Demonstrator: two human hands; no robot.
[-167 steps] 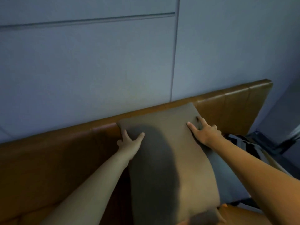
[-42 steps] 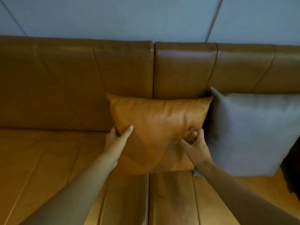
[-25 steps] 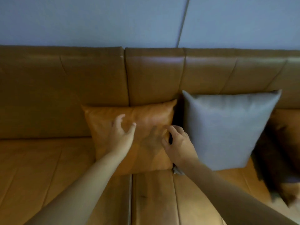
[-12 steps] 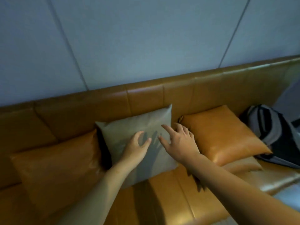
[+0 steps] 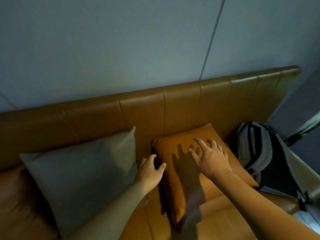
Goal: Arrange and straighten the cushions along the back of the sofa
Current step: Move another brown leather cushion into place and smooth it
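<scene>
A tan leather cushion (image 5: 176,149) lies tilted back against the sofa back (image 5: 142,110), right of centre. My right hand (image 5: 210,157) hovers over its upper face with fingers spread, casting a shadow on it. My left hand (image 5: 150,170) is at the cushion's left edge, fingers curled and apart, holding nothing that I can see. A grey fabric cushion (image 5: 83,168) leans upright against the sofa back on the left, just beside my left hand.
A grey and black backpack (image 5: 266,161) rests on the seat at the sofa's right end, touching the tan cushion's right side. The brown seat (image 5: 225,217) runs along the front. A plain wall rises behind the sofa.
My view and both hands have shifted right from the grey cushion to the tan cushion beside the backpack. The orange cushion at the far left has left the view.
</scene>
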